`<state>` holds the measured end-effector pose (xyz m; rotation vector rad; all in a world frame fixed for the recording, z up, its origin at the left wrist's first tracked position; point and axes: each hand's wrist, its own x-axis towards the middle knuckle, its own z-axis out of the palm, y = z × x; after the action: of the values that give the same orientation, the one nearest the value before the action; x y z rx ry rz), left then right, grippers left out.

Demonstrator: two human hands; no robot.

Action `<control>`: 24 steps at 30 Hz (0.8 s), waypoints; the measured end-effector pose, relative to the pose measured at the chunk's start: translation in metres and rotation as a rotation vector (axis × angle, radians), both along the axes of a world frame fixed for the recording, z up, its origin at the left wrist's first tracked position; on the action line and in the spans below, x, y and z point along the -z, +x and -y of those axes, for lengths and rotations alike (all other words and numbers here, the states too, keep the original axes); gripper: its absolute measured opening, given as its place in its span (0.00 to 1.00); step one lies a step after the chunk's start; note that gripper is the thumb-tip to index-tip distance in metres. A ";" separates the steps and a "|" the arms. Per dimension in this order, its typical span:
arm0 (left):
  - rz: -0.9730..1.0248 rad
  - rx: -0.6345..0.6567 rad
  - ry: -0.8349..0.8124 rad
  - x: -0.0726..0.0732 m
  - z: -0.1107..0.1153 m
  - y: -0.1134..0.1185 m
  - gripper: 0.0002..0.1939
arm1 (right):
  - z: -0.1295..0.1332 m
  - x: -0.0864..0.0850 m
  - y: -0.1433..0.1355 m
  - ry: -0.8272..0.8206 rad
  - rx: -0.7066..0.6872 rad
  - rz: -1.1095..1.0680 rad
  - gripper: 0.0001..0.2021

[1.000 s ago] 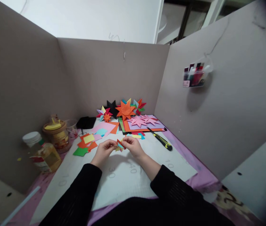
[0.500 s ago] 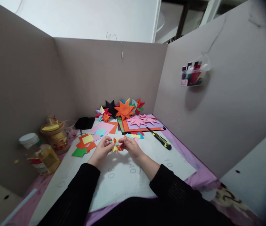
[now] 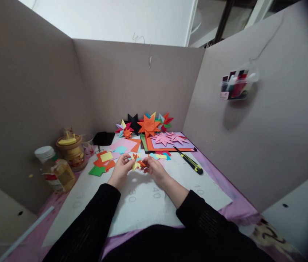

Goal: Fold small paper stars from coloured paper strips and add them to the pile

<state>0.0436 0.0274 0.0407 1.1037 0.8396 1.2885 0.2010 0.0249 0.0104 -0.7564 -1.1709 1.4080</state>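
Between my hands, above the white board (image 3: 143, 214), is a small folded paper star (image 3: 137, 164) in yellow and orange. My left hand (image 3: 121, 170) is closed on its left side, thumb toward me. On the opposite side, my right hand (image 3: 154, 168) pinches an orange point with its fingertips. Left of my left hand lie loose paper squares, among them a yellow one (image 3: 106, 156) and a green piece (image 3: 97, 171). Behind the hands are pink paper (image 3: 122, 145) and light-blue scraps (image 3: 120, 149).
Finished paper stars, a large orange one (image 3: 149, 125) among them, lean at the back; pink stars (image 3: 163, 138) lie on stacked sheets. A cutter knife (image 3: 189, 161) lies right. A glue bottle (image 3: 58, 171) and lidded tub (image 3: 70, 149) stand left. Grey panels (image 3: 140, 80) surround the table.
The view has swung slightly left, so everything appears farther right. The paper star has turned a little between my fingers, and both hands still hold it.
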 end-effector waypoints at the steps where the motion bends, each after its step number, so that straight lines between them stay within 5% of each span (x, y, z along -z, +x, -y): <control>1: 0.000 -0.027 0.005 0.002 -0.002 0.000 0.20 | 0.000 0.000 0.000 -0.007 -0.011 -0.005 0.19; 7: -0.024 -0.042 0.021 0.011 -0.005 0.002 0.20 | 0.003 -0.002 -0.005 -0.003 0.015 0.188 0.16; 13: -0.015 -0.084 0.025 0.016 -0.007 0.005 0.22 | 0.004 -0.004 -0.010 0.000 0.051 0.156 0.15; 24: 0.092 0.015 -0.099 0.007 -0.001 0.006 0.21 | 0.002 -0.002 -0.009 0.011 0.143 0.136 0.09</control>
<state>0.0496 0.0280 0.0342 0.9634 0.8156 1.2621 0.1918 0.0231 0.0121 -0.9220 -1.2028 1.2461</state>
